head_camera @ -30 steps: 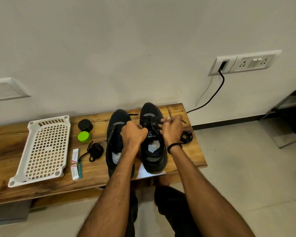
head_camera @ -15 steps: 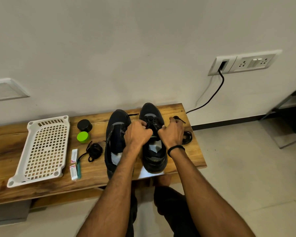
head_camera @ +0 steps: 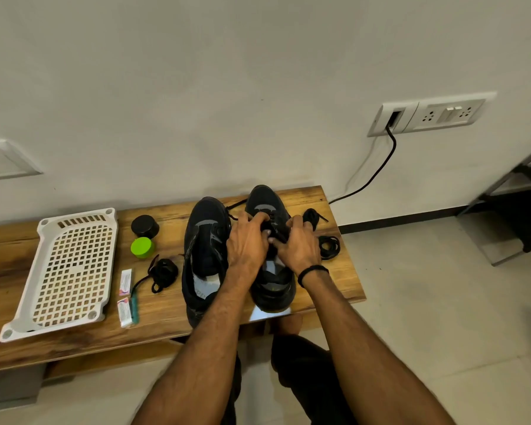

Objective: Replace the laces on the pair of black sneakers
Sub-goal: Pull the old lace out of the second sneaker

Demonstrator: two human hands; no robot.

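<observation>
On the wooden bench (head_camera: 172, 317) stand two black sneakers, side by side with toes toward the wall. The right sneaker (head_camera: 273, 289) is the one being worked on, and both hands meet over its lacing. The left hand (head_camera: 247, 243) comes in from the left sneaker's side, its fingers curled and pinching the black lace (head_camera: 273, 230) at the eyelets. The right hand (head_camera: 298, 246), with a dark band (head_camera: 313, 271) at the wrist, is curled the same way and seems to clamp the same lace, though its fingertips are partly hidden. A loose lace end (head_camera: 311, 214) lies just right of this sneaker's toe, and a coiled lace (head_camera: 328, 246) is near its right side. The left sneaker (head_camera: 203, 250) touches it on the left. Further left of it lie a lace bundle (head_camera: 163, 273), two small packets (head_camera: 125, 282), a green tub (head_camera: 142, 247), a black tub (head_camera: 144, 225) and a white basket (head_camera: 71, 271).
</observation>
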